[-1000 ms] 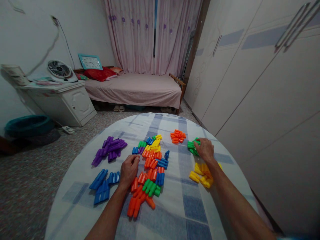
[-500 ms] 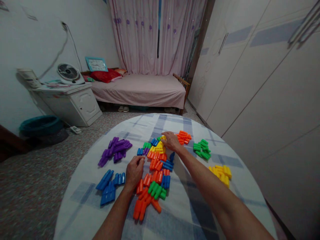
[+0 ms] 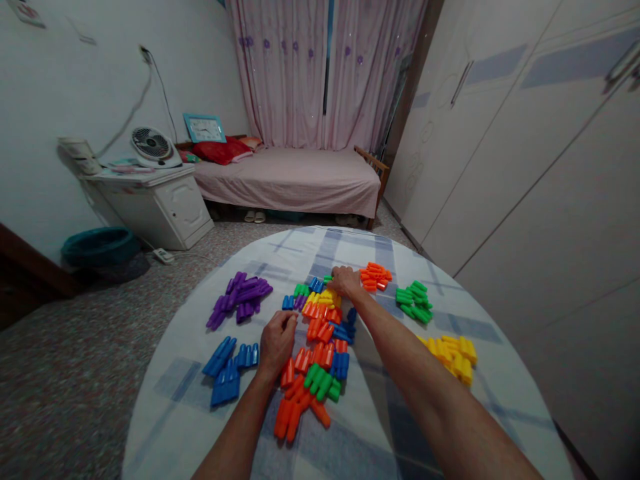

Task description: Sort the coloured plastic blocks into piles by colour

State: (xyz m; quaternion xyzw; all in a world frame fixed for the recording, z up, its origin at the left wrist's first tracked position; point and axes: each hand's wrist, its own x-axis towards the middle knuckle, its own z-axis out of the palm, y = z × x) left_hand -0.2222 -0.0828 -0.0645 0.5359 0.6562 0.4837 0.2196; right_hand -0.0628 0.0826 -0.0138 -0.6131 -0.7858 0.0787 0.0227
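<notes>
A flat shape of joined bullet-shaped plastic building blocks (image 3: 318,329) in orange, green, blue, yellow and purple lies on the table between my hands. My right hand (image 3: 345,281) is at its far end, fingers bent down and closed on a building block that they mostly cover. Just beside its left edge rests my left hand (image 3: 278,340), fingers curled and thumb against the index finger; whatever they may hold is hidden. Blue blocks (image 3: 226,383) lie to the left of that hand. Beyond my right hand is a pile of orange blocks (image 3: 375,276).
Purple blocks (image 3: 242,299) are heaped at the table's left. Green blocks (image 3: 415,301) and yellow blocks (image 3: 454,355) lie to the right, the yellow ones partly behind my right forearm. A checked cloth (image 3: 175,393) covers the round table. A bed (image 3: 300,177) stands beyond.
The whole scene sits slightly further right in view. My right fingers have curled in more at the shape's far end. My left hand stays by the left edge.
</notes>
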